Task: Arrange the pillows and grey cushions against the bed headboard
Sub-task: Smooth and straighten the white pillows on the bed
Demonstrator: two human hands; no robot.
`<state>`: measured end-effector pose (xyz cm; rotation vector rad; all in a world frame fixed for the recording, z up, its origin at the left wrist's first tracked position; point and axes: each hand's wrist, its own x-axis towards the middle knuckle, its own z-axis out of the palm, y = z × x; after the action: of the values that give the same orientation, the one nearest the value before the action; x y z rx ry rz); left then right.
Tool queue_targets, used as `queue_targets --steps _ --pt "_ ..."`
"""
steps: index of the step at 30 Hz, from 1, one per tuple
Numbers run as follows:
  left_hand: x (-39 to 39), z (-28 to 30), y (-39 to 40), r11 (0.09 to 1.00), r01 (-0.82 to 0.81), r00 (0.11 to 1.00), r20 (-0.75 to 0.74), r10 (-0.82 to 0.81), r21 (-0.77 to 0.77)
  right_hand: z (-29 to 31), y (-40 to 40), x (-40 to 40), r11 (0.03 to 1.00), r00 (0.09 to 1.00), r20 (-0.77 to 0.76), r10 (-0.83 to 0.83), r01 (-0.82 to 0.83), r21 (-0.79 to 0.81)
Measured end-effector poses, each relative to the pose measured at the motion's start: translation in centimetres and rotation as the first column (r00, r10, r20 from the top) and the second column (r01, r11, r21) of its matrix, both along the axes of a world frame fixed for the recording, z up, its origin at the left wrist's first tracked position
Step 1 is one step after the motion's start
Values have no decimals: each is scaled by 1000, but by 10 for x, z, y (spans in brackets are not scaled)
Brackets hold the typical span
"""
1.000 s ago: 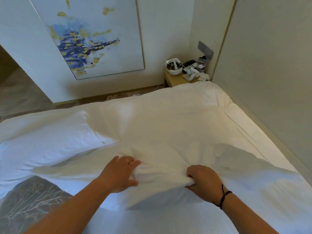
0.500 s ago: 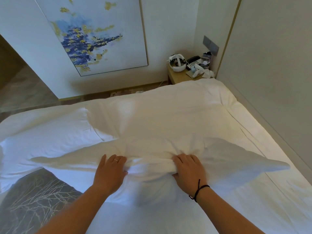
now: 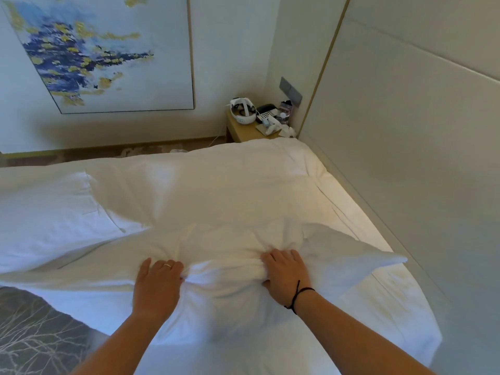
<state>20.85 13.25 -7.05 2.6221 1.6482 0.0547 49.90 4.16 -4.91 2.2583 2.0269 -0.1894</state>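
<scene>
A white pillow (image 3: pixel 221 293) lies across the bed in front of me, its right corner (image 3: pixel 389 259) pointing toward the padded headboard (image 3: pixel 405 147) on the right. My left hand (image 3: pixel 158 285) and my right hand (image 3: pixel 286 272) both grip bunched fabric along its top edge. A second white pillow (image 3: pixel 40 217) lies flat at the left. A larger white pillow (image 3: pixel 216 185) lies beyond my hands. A grey cushion with a white branch pattern (image 3: pixel 29 331) shows at the lower left, partly under the held pillow.
A wooden bedside table (image 3: pixel 243 133) in the far corner holds a white headset, a telephone and small items. A blue and gold painting (image 3: pixel 89 52) hangs on the far wall. White sheet (image 3: pixel 351 220) runs along the headboard.
Both hands moved further apart along the pillow's top edge and pulled it slightly toward me. The camera tilted down and closer.
</scene>
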Motion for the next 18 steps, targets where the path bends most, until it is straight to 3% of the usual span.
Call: queue_targets --steps 12,18 --pt "4 5 3 997 -4 1000 -24 6 74 9 -4 10 997 998 58 -9 13 -75" --pt "41 38 11 990 -27 1000 -4 28 141 14 4 43 1000 1000 -9 25 -25 2"
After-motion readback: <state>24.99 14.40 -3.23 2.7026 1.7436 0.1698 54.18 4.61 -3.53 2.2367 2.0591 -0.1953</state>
